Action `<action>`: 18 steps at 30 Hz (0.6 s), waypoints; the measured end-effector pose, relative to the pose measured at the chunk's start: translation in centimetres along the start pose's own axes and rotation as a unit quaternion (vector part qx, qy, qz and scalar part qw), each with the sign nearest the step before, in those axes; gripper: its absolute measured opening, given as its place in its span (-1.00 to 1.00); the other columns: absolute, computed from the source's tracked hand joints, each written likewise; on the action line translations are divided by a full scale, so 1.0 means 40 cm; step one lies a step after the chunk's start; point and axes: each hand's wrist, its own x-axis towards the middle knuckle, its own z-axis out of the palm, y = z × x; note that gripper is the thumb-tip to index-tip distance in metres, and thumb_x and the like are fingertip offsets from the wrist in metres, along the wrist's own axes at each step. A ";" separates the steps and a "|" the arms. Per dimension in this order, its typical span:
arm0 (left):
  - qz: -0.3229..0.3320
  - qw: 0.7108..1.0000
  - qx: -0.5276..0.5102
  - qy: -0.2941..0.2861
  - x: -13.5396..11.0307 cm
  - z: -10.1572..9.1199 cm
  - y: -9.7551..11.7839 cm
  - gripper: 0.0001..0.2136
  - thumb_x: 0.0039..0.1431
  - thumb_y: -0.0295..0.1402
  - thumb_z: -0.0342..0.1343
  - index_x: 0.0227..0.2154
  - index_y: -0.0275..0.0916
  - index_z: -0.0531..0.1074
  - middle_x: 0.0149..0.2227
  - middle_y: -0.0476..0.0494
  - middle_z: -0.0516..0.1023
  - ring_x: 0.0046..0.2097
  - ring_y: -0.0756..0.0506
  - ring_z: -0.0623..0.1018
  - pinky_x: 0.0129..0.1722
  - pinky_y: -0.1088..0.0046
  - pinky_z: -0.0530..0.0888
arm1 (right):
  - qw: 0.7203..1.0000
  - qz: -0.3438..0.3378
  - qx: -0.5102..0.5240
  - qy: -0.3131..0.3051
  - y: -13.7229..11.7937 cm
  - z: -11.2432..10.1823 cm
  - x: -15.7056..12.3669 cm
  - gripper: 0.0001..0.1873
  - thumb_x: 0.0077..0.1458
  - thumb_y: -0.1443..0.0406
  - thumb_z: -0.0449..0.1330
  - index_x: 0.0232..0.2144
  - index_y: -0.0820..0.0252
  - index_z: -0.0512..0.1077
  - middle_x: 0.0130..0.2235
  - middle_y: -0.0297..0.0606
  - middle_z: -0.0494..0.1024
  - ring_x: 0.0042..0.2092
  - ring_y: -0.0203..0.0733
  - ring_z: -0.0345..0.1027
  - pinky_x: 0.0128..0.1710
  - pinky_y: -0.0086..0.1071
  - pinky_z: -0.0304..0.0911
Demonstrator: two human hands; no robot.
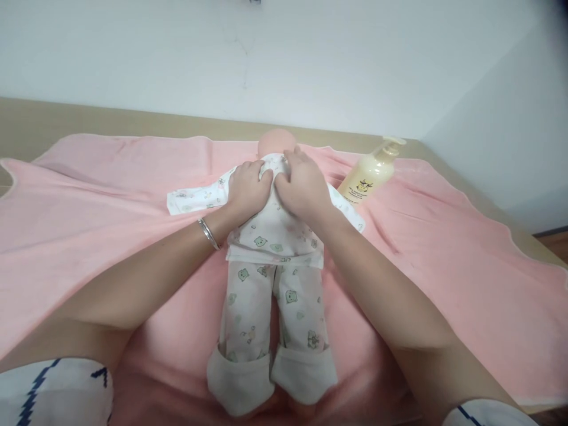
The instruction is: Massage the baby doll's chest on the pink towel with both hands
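Note:
A baby doll [276, 141] lies on its back on a pink towel [89, 207], head away from me. It wears a white printed top [273, 234] and matching trousers [248, 307] with turned-up cuffs. My left hand [246, 188] rests on the doll's chest, fingers curled into the top's fabric near the collar. My right hand [302, 183] lies beside it, fingers bent and pressed on the same fabric at the neck. A silver bangle [208, 232] circles my left wrist.
A cream pump bottle [371, 173] with a cartoon label lies tilted on the towel just right of the doll's shoulder. The towel covers a beige surface [66, 121] that meets a white wall behind and to the right.

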 end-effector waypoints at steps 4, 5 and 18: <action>-0.003 1.000 -0.005 -0.005 -0.003 -0.004 0.006 -0.51 0.41 -0.22 -0.16 0.25 -0.23 0.46 0.29 -0.30 0.50 0.34 -0.30 0.43 0.41 0.06 0.33 | 0.997 0.005 0.006 0.072 0.008 -0.023 0.001 -0.32 0.36 0.35 -0.15 0.47 0.23 0.15 0.53 0.01 0.05 0.56 0.17 -0.16 0.44 0.17 0.05; -0.002 1.000 -0.004 -0.005 -0.004 -0.004 0.008 -0.51 0.41 -0.23 -0.16 0.25 -0.24 0.46 0.29 -0.31 0.50 0.34 -0.30 0.43 0.40 0.06 0.33 | 0.997 0.004 0.005 0.079 0.012 -0.017 0.003 -0.32 0.37 0.32 -0.14 0.49 0.19 0.13 0.54 -0.01 0.03 0.57 0.18 -0.22 0.44 0.22 0.02; 0.059 0.988 0.137 -0.029 -0.033 -0.038 0.047 -0.65 0.38 -0.32 -0.20 -0.20 -0.30 0.51 -0.09 -0.40 0.62 -0.02 -0.33 0.57 0.04 0.10 0.49 | 0.987 -0.007 -0.044 -0.155 0.027 -0.031 0.001 -0.31 0.49 0.24 -0.20 0.51 0.52 -0.02 0.50 0.24 0.10 0.50 0.31 0.01 0.44 0.13 0.07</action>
